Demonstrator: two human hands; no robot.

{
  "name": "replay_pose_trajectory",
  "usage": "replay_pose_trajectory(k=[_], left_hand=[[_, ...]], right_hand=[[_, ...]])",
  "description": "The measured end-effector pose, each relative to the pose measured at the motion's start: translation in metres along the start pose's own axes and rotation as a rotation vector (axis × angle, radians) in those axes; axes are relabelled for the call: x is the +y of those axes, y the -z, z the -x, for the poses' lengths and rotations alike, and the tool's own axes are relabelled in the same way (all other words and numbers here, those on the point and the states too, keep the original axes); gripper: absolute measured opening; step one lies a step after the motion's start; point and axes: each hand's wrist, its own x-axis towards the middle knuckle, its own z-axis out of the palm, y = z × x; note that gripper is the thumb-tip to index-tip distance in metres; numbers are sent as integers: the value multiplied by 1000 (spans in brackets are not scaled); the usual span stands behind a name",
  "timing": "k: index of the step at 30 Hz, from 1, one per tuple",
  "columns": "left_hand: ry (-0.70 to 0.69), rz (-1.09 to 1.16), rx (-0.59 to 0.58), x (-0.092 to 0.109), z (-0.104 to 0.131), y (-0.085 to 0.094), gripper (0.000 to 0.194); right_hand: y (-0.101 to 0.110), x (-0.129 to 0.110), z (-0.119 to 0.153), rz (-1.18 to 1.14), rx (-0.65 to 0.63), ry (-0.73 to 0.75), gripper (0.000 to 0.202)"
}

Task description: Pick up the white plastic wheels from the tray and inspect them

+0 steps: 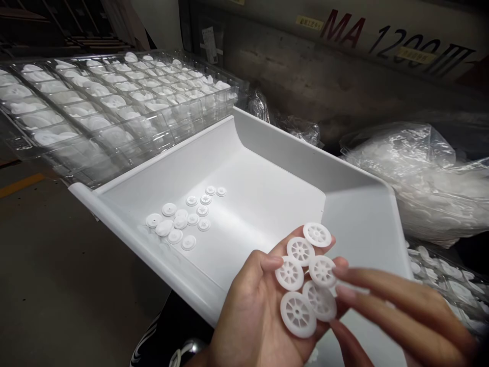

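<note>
On the upturned palm of my left hand (252, 306) lie several white spoked plastic wheels (298, 313), some overlapping. My left thumb presses on the edge of one. From the right, my right hand (393, 306), a little blurred, reaches over the palm. Its fingertips and thumb are around the edge of the lower-right wheel (321, 300). Both hands are above the near right part of a pale grey tray (263, 183) with raised sides. Several small white discs (181, 219) rest on the tray's floor at the left.
Clear compartment trays (153, 122) filled with white parts stand behind and left of the grey tray. At the right are a clear plastic bag (431, 178) of white parts and another filled compartment tray (451, 280). A machine panel (344, 66) forms the back.
</note>
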Motion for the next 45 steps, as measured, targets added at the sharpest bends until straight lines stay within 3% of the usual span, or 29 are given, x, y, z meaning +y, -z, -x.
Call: replay_pose_trajectory(k=[2, 6, 13, 18, 26, 39, 45], left_hand=[[-10, 13, -59, 0, 1, 4, 47], [-20, -37, -53, 1, 3, 7, 49], [-15, -81, -78, -1, -3, 5, 63], [4, -55, -131, -2, -2, 6, 59], [-56, -91, -74, -2, -2, -2, 39], [-95, -106, -138, -4, 0, 0, 43], [-13, -109, -115, -1, 4, -1, 43]], right_hand=[[-1, 6, -11, -15, -10, -22, 35], [0, 19, -25, -84, -58, -58, 39], [2, 33, -25, -296, -266, -19, 39], [-1, 28, -22, -399, -315, -183, 36], [0, 25, -17, -455, -332, -234, 35], [1, 24, -16, -465, -320, -244, 34], [2, 25, -13, -487, -323, -254, 33]])
